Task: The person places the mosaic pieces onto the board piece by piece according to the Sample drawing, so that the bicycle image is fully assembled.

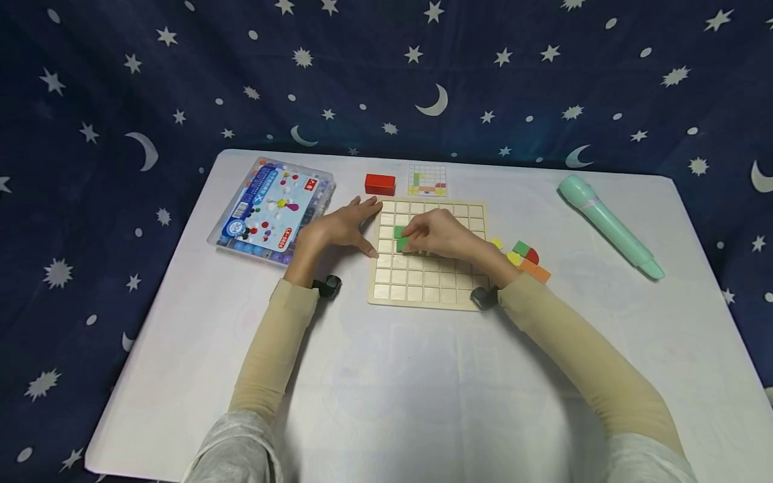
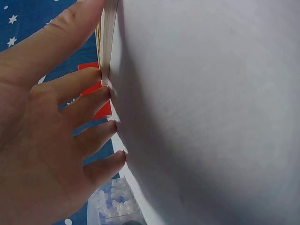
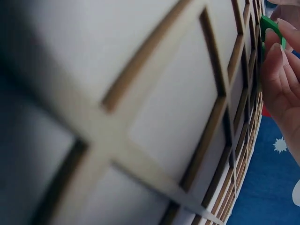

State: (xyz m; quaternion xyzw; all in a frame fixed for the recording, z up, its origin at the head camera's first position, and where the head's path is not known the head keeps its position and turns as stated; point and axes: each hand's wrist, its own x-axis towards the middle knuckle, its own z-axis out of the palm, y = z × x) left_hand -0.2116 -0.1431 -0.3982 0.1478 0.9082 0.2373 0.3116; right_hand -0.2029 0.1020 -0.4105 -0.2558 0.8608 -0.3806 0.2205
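Observation:
A wooden grid board (image 1: pixel 398 293) lies on the table. Over its upper left squares, my right hand (image 1: pixel 443 235) pinches a small green square tile (image 1: pixel 401 245) between thumb and fingertips. Just behind it, another green piece (image 1: pixel 398 231) sits on the grid. In the right wrist view, the pinched green tile stands tilted at the board's surface. My left hand (image 1: pixel 338 227) is spread at the board's left edge, thumb and fingers apart. Its fingertips rest at the table and board edge, and it holds nothing.
Behind the board are a red block (image 1: pixel 380 184) and a printed pattern card (image 1: pixel 427 180). Several coloured pieces (image 1: pixel 535 270) lie right of the board. A lidded bead box (image 1: pixel 272 208) stands left; a mint-green microphone-shaped object (image 1: pixel 612 228) lies far right.

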